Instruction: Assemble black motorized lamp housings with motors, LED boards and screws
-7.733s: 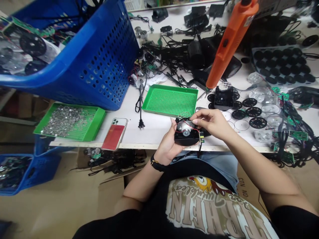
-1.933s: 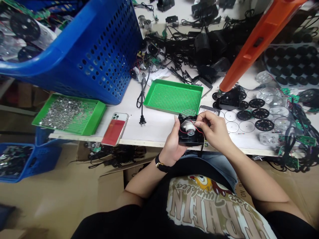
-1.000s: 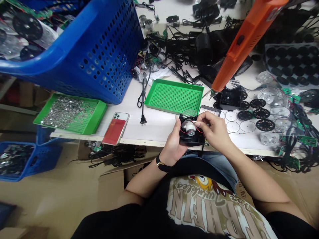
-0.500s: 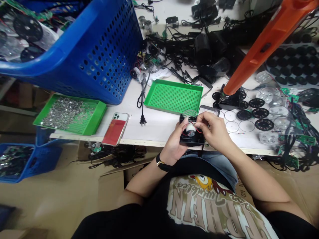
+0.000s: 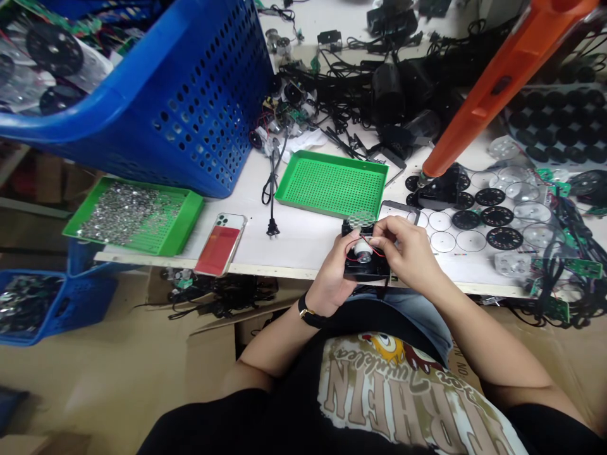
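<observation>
My left hand [image 5: 332, 275] cradles a black plastic housing [image 5: 366, 273] from below and at its left edge. A small silver motor [image 5: 363, 253] sits in the housing, with a thin red wire [image 5: 378, 253] looped beside it. My right hand [image 5: 410, 246] comes in from the right, its fingertips pinching at the motor and the housing's upper edge. Fingers hide part of the housing. A clear round disc [image 5: 361, 218] shows at the housing's far edge.
A blue perforated basket [image 5: 190, 107] leans over the white bench [image 5: 303, 249]. Green trays [image 5: 332, 183], a phone [image 5: 219, 251], a power plug [image 5: 272, 227], black and clear discs, tangled black cables and an orange electric screwdriver [image 5: 502, 88] surround my hands.
Both hands have closed in around the housing, and my left fingers now curl further over it. The housing sits slightly lower and to the right. The orange screwdriver has swung a little.
</observation>
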`<control>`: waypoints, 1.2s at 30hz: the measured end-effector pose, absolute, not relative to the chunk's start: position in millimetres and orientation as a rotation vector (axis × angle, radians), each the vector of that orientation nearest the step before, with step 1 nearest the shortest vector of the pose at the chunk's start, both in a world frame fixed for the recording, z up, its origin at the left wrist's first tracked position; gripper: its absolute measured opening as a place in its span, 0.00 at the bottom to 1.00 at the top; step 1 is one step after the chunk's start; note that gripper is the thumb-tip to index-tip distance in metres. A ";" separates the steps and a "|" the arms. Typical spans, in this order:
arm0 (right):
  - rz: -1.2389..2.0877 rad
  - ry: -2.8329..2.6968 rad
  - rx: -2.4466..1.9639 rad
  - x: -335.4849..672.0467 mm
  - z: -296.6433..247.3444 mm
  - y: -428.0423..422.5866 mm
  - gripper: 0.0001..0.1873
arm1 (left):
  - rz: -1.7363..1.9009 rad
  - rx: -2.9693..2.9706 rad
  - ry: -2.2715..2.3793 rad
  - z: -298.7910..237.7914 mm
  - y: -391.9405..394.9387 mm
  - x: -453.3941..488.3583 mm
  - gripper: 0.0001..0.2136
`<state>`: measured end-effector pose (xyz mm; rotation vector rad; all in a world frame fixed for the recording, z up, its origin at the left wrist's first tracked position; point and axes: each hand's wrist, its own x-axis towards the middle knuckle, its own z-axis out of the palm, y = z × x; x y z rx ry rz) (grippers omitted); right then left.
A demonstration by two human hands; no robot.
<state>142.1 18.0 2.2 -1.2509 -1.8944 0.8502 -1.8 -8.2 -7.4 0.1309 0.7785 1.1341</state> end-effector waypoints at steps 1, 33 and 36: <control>0.843 -1.894 -1.246 142.1 1.9 17.6 0.08 | 1.149 0.134 0.789 -9.2 -9.3 -1.9 0.08; 1.471 -1.262 -1.191 151.2 -15.8 10.7 0.29 | 1.195 0.365 0.825 -16.1 -20.1 -6.8 0.24; 1.574 -1.269 -1.151 149.4 -17.6 -4.0 0.34 | 1.194 0.462 0.855 -22.6 -29.8 -7.2 0.31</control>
